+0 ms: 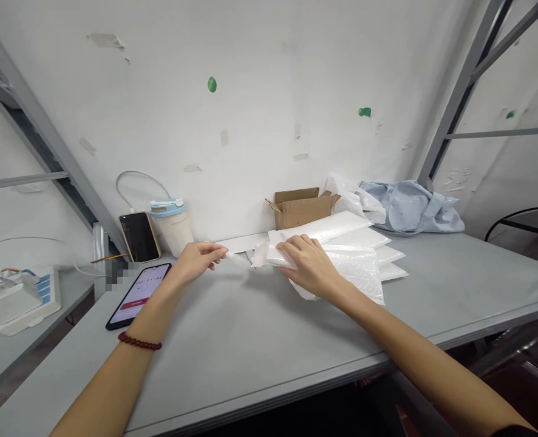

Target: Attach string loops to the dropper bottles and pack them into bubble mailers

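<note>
My right hand (309,264) is wrapped around a white padded mailer (271,255) near the middle of the grey table (232,358). The mailer's narrow end sticks out to the left of my fingers. My left hand (200,261) pinches a thin, translucent white strip (236,259) between thumb and fingertips. That strip stretches toward the mailer's end; whether it is still joined there I cannot tell. Beyond and to the right of my right hand, several more white padded mailers (348,226) lie fanned out in a pile.
An open cardboard box (306,212), a white plastic bag (353,197) and light blue cloth (408,206) stand behind the mailers. At the left are a lit phone (138,297), a dark upright phone (140,237), a lidded cup (173,227) and a power strip (36,300).
</note>
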The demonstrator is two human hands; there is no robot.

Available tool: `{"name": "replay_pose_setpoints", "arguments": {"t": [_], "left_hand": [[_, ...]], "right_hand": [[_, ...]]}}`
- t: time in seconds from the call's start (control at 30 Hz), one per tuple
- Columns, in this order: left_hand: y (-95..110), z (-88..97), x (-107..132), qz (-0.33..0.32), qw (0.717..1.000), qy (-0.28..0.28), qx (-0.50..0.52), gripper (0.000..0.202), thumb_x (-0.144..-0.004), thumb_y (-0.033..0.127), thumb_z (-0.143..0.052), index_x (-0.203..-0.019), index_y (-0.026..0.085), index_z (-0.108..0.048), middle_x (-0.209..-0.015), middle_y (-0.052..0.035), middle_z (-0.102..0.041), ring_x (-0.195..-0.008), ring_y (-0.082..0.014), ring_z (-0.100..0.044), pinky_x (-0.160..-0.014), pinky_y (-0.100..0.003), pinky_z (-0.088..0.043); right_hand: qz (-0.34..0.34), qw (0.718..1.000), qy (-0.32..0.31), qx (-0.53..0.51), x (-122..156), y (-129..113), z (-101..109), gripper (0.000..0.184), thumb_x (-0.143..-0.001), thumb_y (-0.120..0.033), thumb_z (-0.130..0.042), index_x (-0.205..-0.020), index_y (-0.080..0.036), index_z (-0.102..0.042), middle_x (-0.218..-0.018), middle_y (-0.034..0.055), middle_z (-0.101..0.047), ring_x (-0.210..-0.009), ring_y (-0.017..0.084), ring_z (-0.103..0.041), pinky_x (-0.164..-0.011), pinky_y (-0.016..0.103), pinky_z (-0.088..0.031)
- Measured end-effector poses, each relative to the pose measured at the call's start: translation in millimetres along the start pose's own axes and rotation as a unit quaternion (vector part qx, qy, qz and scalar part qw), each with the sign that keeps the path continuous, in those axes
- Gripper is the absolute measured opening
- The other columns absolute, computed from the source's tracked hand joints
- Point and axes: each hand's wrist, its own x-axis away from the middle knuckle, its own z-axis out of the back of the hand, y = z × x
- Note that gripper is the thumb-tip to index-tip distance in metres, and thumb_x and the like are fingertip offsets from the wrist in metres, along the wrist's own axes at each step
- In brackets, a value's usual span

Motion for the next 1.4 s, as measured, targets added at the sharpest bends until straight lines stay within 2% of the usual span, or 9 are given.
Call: {"name": "replay_pose_setpoints", "arguments": {"t": [0.13,0.53,0.6,0.77,0.87,1.03,1.13,1.27,1.4], "left_hand": [[10,1.4,7,0.032,0.978,-0.05,0.198,0.028,-0.063,0.04,-0.075,-0.075,0.015,-0.073,-0.081,-0.0069,-0.066,-0.074,-0.0151,-0.053,-0.061,-0.024,-0.042],[4,-31.0,8,0.069,0.949,-0.15,0.27,0.029,-0.06,0.036,-0.079,-0.082,0.018,-0.076,-0.089,-0.0079,-0.071,-0.082,-0.0167,-0.057,-0.071,-0.027,-0.043],[6,-35.8,10,0.05,0.961,-0.134,0.238,0.028,-0.06,0.036,-0.078,-0.081,0.018,-0.077,-0.087,-0.0076,-0.072,-0.08,-0.018,-0.057,-0.071,-0.029,-0.043],[24,-49.9,26,-0.068,0.993,0.011,0.099,0.019,-0.063,0.037,-0.07,-0.073,0.021,-0.074,-0.079,-0.0041,-0.072,-0.077,-0.0212,-0.059,-0.072,-0.032,-0.042],[33,-55.2,34,-0.068,0.993,-0.017,0.093,0.017,-0.066,0.037,-0.065,-0.069,0.021,-0.066,-0.068,-0.0018,-0.069,-0.065,-0.0187,-0.057,-0.062,-0.03,-0.04],[27,-59.2,33,0.031,0.969,-0.104,0.223,0.022,-0.062,0.034,-0.069,-0.07,0.019,-0.055,-0.055,0.0057,-0.054,-0.046,-0.0077,-0.037,-0.049,-0.022,-0.026],[22,-65.2,34,0.072,0.951,-0.117,0.279,0.027,-0.06,0.034,-0.071,-0.071,0.019,-0.051,-0.052,0.0093,-0.044,-0.044,-0.0053,-0.028,-0.046,-0.021,-0.02],[24,-73.0,39,0.037,0.964,-0.107,0.24,0.026,-0.062,0.033,-0.069,-0.072,0.02,-0.049,-0.051,0.0085,-0.048,-0.046,-0.0062,-0.033,-0.048,-0.02,-0.021],[26,-68.4,37,-0.005,0.985,-0.071,0.157,0.02,-0.066,0.033,-0.065,-0.068,0.019,-0.051,-0.051,0.0064,-0.052,-0.044,-0.007,-0.034,-0.047,-0.022,-0.024]], "right_hand": [[-0.005,1.0,-0.018,0.001,0,-1,1,0.027,-0.08,-0.024,-0.064,-0.105,-0.018,-0.058,-0.103,0.0097,-0.059,-0.097,0.025,-0.05,-0.081,0.036,-0.038],[0.005,0.998,-0.022,-0.063,0,-2,8,0.028,-0.079,-0.023,-0.064,-0.106,-0.019,-0.058,-0.104,0.0075,-0.06,-0.098,0.023,-0.051,-0.082,0.036,-0.038],[0.014,0.997,-0.021,-0.075,1,-3,10,0.029,-0.079,-0.023,-0.065,-0.106,-0.02,-0.058,-0.103,0.007,-0.06,-0.097,0.022,-0.051,-0.082,0.035,-0.038],[0.025,0.996,-0.039,-0.07,1,-7,11,0.03,-0.078,-0.025,-0.067,-0.106,-0.019,-0.059,-0.101,0.007,-0.06,-0.094,0.022,-0.052,-0.081,0.034,-0.039],[0.032,0.997,-0.05,-0.057,2,-10,9,0.027,-0.078,-0.025,-0.067,-0.103,-0.018,-0.06,-0.099,0.0077,-0.061,-0.093,0.022,-0.052,-0.08,0.034,-0.039],[0.041,0.996,-0.055,-0.064,3,-11,5,0.026,-0.078,-0.024,-0.066,-0.103,-0.018,-0.061,-0.097,0.0076,-0.061,-0.091,0.021,-0.053,-0.079,0.035,-0.04],[0.039,0.995,-0.054,-0.079,4,-12,4,0.029,-0.078,-0.024,-0.067,-0.105,-0.017,-0.061,-0.099,0.0078,-0.062,-0.094,0.022,-0.054,-0.08,0.035,-0.04],[0.034,0.994,-0.067,-0.078,4,-14,4,0.031,-0.077,-0.022,-0.068,-0.106,-0.016,-0.062,-0.1,0.0086,-0.062,-0.095,0.022,-0.054,-0.081,0.035,-0.041],[0.034,0.995,-0.045,-0.087,4,-14,4,0.029,-0.076,-0.023,-0.069,-0.104,-0.016,-0.062,-0.098,0.008,-0.062,-0.093,0.022,-0.054,-0.08,0.035,-0.042]]}}
